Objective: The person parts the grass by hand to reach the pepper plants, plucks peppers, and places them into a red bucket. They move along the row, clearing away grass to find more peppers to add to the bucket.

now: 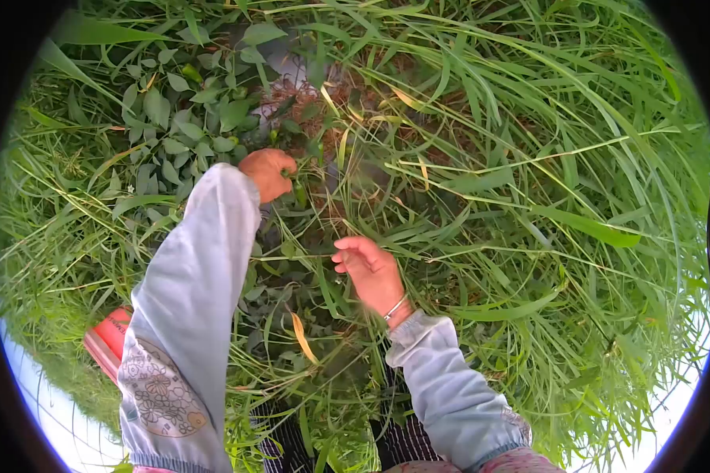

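Observation:
Among the green plants, my left hand (270, 174) is closed around something green at the edge of a broad-leaved plant (213, 118); a bit of green shows at its fingertips, too small to name. Lower and to the right, my right hand (368, 272) has its fingers curled and slightly apart over grass stems, with nothing visible held in it. A bracelet circles the right wrist. Both forearms wear pale blue sleeves. Small green fruits (192, 74) hang in the broad-leaved plant at the upper left.
Tall grass (528, 197) surrounds both hands, its long blades crossing on the right. A red container (109, 340) stands beside the left forearm. Pale sheeting (288, 63) shows between plants at the top. My dark striped trouser legs (402, 433) are at the bottom.

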Demonstrator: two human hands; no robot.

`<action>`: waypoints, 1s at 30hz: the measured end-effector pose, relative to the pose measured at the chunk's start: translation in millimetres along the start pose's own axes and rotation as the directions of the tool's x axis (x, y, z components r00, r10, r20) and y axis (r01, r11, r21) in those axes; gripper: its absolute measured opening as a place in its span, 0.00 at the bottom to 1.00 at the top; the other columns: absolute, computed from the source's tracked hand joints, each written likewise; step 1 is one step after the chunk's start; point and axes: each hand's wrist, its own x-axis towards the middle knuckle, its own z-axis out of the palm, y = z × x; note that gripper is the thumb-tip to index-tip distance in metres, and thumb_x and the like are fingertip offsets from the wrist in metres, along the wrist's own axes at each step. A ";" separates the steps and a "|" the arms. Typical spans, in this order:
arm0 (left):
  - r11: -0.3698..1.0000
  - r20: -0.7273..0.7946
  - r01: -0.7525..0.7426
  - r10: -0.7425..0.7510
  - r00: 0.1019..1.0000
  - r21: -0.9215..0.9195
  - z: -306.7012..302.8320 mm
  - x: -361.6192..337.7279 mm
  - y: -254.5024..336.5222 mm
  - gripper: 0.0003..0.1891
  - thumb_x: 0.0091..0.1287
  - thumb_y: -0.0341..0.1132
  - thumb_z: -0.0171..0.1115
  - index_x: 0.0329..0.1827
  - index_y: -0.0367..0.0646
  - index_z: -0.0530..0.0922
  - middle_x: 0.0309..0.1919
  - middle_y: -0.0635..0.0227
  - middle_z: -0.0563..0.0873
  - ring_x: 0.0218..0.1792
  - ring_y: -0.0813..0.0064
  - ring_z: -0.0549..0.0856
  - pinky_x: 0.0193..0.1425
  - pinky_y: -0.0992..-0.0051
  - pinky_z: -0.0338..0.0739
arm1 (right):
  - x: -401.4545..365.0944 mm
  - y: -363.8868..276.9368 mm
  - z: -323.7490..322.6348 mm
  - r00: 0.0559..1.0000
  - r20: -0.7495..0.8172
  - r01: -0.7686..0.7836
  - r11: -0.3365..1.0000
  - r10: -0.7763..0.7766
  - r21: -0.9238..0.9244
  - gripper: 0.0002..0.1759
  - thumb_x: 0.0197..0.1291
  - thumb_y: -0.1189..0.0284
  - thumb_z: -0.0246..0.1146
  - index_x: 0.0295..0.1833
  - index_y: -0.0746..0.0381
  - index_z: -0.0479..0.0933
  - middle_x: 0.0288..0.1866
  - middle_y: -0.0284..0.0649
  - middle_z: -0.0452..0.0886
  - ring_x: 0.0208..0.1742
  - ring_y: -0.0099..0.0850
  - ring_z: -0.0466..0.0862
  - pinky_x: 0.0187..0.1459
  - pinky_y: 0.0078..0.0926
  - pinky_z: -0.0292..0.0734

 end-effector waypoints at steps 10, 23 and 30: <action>0.733 -0.050 0.025 -0.080 0.996 -0.680 4.2 -15.4 -52.2 0.17 0.52 0.28 0.65 0.47 0.39 0.79 0.44 0.64 0.81 0.45 0.73 0.79 0.52 0.76 0.72 | 77.0 -19.8 4.4 0.999 -0.024 0.048 0.998 -0.047 0.027 0.10 0.59 0.81 0.55 0.47 0.63 0.75 0.37 0.39 0.81 0.37 0.26 0.80 0.40 0.22 0.77; 0.881 -0.239 -0.132 0.022 0.971 -0.455 25.1 -23.6 -22.0 0.11 0.51 0.22 0.62 0.38 0.37 0.81 0.44 0.63 0.80 0.43 0.66 0.82 0.50 0.74 0.75 | 100.9 -16.3 54.8 0.984 0.091 0.169 0.625 -0.156 -0.762 0.19 0.54 0.59 0.62 0.42 0.64 0.75 0.33 0.52 0.80 0.36 0.50 0.80 0.38 0.41 0.74; 0.953 -0.327 -0.195 0.112 0.938 -0.231 31.8 -32.7 -11.7 0.12 0.53 0.26 0.62 0.41 0.42 0.81 0.47 0.64 0.81 0.46 0.64 0.82 0.52 0.73 0.75 | 46.9 -25.9 44.2 0.867 0.470 0.077 0.889 0.163 -0.450 0.09 0.59 0.67 0.59 0.38 0.62 0.76 0.24 0.32 0.77 0.26 0.19 0.75 0.28 0.20 0.71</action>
